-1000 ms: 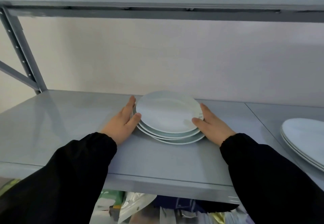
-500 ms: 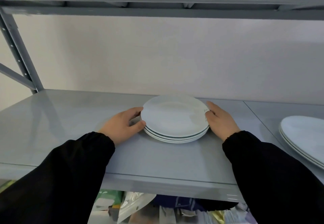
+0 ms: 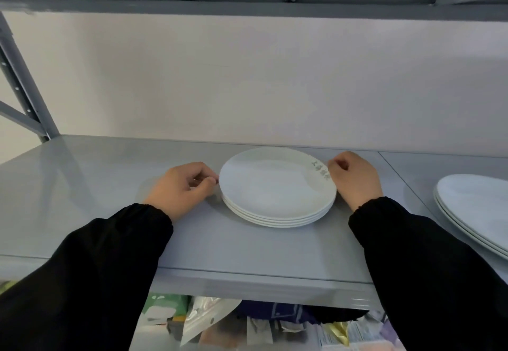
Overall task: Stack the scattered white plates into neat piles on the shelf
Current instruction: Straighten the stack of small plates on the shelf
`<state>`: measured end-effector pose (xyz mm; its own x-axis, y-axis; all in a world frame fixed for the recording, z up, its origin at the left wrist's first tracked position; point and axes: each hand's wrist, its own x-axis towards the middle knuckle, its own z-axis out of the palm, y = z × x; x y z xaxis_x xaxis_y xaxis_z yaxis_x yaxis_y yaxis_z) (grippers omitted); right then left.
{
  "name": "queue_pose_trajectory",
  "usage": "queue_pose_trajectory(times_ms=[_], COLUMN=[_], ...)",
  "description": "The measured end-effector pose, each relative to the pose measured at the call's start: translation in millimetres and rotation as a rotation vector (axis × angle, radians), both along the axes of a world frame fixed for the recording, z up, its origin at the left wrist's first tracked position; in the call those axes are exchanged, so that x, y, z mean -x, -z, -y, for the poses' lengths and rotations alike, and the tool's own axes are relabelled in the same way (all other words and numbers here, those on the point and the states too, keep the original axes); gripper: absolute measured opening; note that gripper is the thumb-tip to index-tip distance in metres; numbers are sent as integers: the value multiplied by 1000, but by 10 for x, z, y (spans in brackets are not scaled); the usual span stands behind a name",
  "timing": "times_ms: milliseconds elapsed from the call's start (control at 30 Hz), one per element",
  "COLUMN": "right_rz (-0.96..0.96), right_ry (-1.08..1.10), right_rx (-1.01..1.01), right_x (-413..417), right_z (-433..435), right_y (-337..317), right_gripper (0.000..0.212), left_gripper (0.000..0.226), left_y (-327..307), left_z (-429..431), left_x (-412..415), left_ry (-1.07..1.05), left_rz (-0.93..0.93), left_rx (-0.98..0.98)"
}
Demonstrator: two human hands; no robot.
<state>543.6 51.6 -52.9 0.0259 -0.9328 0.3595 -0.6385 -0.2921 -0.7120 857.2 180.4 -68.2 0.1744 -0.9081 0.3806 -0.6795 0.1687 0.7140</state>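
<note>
A neat stack of several white plates (image 3: 275, 185) sits in the middle of the grey metal shelf (image 3: 96, 185). The top plate has small grey lettering near its right rim. My left hand (image 3: 181, 188) rests on the shelf at the stack's left edge, fingers curled, fingertips touching the rims. My right hand (image 3: 356, 177) is at the right edge, fingers curled on the rim by the lettering. Both arms wear black sleeves.
A second pile of larger white plates (image 3: 478, 205) lies at the shelf's right edge, partly out of frame. The upper shelf (image 3: 247, 6) hangs overhead and a grey upright post (image 3: 22, 89) stands at the left. Packets and bags (image 3: 209, 320) fill the shelf below.
The offset plates have been squared into an even stack and shifted slightly right. Both hands went from flat against the sides to curled at the rims.
</note>
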Motion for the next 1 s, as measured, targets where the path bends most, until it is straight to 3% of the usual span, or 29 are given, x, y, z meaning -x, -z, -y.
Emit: queue_pose_trajectory(times_ms=[67,133,233,367,433,567,667,800,1000], right_rz=[55,39,-32,168,156,-55,-13,24,19], right_ry=[-68,-212,-359,-220,-202,-399,-415,-433,-413], right_rx=[-40,-128,-197,-167,-169,-273,-298,-310,-331], right_x=[5,-6,-33,2,66,64,51,15,37], right_z=[-40,-73,-107,-141,-218,-439,-444,-418,-388], right_y=[-43,-54,-57,-98,-118,-145,-139,-126,-64], right_gripper=[30,20,29,21,30,41,49,55,59], left_gripper=[20,39,26,25,28,38,39,51,51], left_y=[1,19,17,-32,-20,45,28,15,32], left_z=[32,52,12,-20,17,56,68,93,75], left_x=[5,-19,-47,-1,-14,-31,-36,-50,20], left_ry=[27,106,53,0,24,175,168,106,74], left_rz=[35,52,-39,-106,-49,141,161,333,341], left_rx=[-44,-136,-80,53,10,-174,-197,-248,-298])
